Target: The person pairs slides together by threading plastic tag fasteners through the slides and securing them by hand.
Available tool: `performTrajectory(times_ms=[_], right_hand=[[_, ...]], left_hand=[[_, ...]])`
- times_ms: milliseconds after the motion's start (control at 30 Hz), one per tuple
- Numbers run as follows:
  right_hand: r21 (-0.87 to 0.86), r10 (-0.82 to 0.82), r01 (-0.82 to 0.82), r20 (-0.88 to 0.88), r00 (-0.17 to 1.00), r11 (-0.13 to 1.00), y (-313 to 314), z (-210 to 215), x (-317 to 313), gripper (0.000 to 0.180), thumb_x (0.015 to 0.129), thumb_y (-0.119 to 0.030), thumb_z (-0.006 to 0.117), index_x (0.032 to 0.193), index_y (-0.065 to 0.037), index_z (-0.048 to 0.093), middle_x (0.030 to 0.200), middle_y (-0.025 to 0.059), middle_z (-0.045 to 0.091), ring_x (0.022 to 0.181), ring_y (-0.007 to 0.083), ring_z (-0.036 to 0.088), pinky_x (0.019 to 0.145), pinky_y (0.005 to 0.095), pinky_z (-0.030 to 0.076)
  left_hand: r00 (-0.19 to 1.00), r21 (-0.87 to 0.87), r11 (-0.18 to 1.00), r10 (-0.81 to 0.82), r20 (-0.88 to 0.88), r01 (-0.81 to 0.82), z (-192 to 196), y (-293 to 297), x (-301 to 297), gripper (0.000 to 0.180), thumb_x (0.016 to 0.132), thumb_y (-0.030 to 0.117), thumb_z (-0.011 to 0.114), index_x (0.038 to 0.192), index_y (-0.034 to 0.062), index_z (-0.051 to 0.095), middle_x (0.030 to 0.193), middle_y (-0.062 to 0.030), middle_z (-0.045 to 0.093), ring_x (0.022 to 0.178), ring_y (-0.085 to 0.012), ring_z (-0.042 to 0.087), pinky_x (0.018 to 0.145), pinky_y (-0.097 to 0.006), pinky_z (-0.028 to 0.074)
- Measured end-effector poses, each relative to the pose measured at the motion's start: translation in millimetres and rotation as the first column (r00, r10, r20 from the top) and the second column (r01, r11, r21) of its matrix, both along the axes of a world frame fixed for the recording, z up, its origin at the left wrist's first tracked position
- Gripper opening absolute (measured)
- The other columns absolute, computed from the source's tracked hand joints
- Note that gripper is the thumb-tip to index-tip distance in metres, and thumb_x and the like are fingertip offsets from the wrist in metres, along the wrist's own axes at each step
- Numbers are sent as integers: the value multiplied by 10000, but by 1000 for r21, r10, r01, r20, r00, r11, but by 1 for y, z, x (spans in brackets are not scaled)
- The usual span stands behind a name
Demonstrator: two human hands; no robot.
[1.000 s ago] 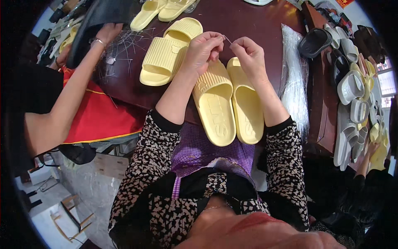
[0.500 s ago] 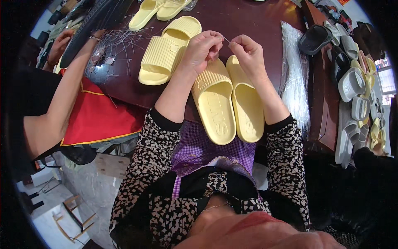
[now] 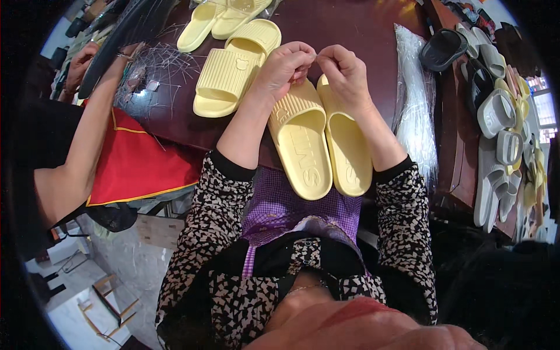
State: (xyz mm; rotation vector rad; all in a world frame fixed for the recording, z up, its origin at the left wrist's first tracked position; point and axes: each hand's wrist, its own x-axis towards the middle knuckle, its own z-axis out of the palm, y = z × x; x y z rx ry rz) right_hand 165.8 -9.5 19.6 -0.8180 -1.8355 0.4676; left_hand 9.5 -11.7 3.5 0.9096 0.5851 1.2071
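A pair of pale yellow slide slippers, the left slipper (image 3: 304,154) and the right slipper (image 3: 351,156), lies side by side at the near table edge, toes away from me. Above their toe ends, my left hand (image 3: 286,69) and my right hand (image 3: 345,73) are closed in pinches, fingertips nearly meeting. Between them they hold the ends of a thin, clear tie, mostly hidden by the fingers now. My wrists hide part of the slippers' straps. Another yellow slipper pair (image 3: 224,81) lies left of my left hand, one slipper overlapping the other.
On the dark red table (image 3: 356,23), a bundle of clear plastic ties (image 3: 417,111) lies right of my hands. Loose ties (image 3: 157,70) are scattered at left, near a co-worker's arm (image 3: 96,140). A black slipper (image 3: 443,49) and several slippers crowd the right side.
My hands have drawn closer together, and the stretch of tie visible between them has shortened. The slippers beneath stay nearly where they were.
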Motion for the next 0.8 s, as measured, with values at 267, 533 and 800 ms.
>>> performTrajectory(times_ms=[267,533,800], right_hand=[[161,-116,97,116,986,982,18,10,30,52,793,-37,607,831,-13,633,728,109,632,690,191,632,581,314,488],[-342,311,-107,624,717,934,-77,67,74,176,788,-186,587,895,-57,638,804,114,641,750,312,613,672,385,494],[-116,87,-7,705,704,993,-92,-26,48,232,823,-228,547,965,-52,600,851,205,585,809,343,598,701,419,482]], left_hand=[[970,22,976,219,-102,-217,7,5,24,95,811,99,581,883,41,604,673,16,522,537,-56,442,487,-193,368],[619,227,793,589,-518,-565,33,-24,32,265,857,118,490,1102,41,556,861,-44,602,695,-113,563,645,-210,458],[749,198,832,554,-365,-519,-18,10,14,239,844,93,491,1067,24,547,908,-50,597,702,-117,556,625,-214,446]])
